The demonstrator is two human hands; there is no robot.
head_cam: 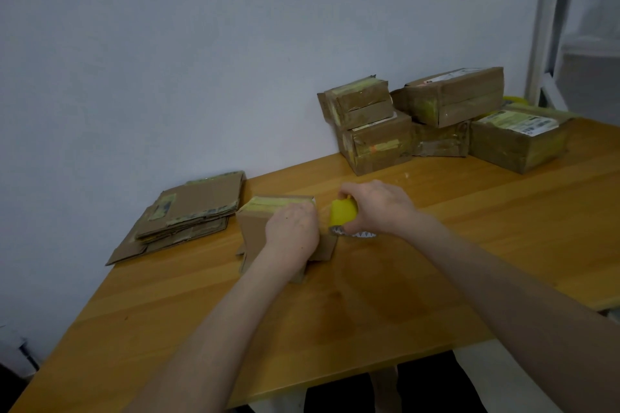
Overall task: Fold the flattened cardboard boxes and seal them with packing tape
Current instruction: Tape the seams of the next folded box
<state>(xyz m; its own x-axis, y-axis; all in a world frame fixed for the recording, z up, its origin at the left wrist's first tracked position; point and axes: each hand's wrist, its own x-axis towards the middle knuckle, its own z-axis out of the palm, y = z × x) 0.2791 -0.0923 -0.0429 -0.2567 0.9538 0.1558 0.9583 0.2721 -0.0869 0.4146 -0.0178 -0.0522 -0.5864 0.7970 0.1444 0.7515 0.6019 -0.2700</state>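
Nearest to us, two bare forearms reach out over the orange-brown wooden table [369, 305], which shows a few darker patches in front of the hands. The left hand [292, 233] lies on top of the small brown cardboard box with yellow-green tape along its far edge [255, 228], its fingers bent over the box's right end and holding it down. This box stands on the table near the middle, with loose flaps showing at its near side. Just to the right, the right hand [379, 208] is clamped around the yellow plastic tape dispenser [343, 214], fingers wrapped over the top and the toothed metal blade [354, 235] showing below it, close to the tabletop. The dispenser sits right beside the box's right end; something clear and shiny seems to bridge the narrow gap, but it is too blurred for us to be sure. Further left, a stack of flattened brown cardboard boxes [194, 211] lies flat by the table's left edge, apart from the box in hand. At the far right of the table, against the pale grey wall [167, 60], we see a pile of taped brown cardboard boxes [375, 141], some stacked on others, and two carry printed labels. Beyond them a white frame [543, 27] stands in the corner.
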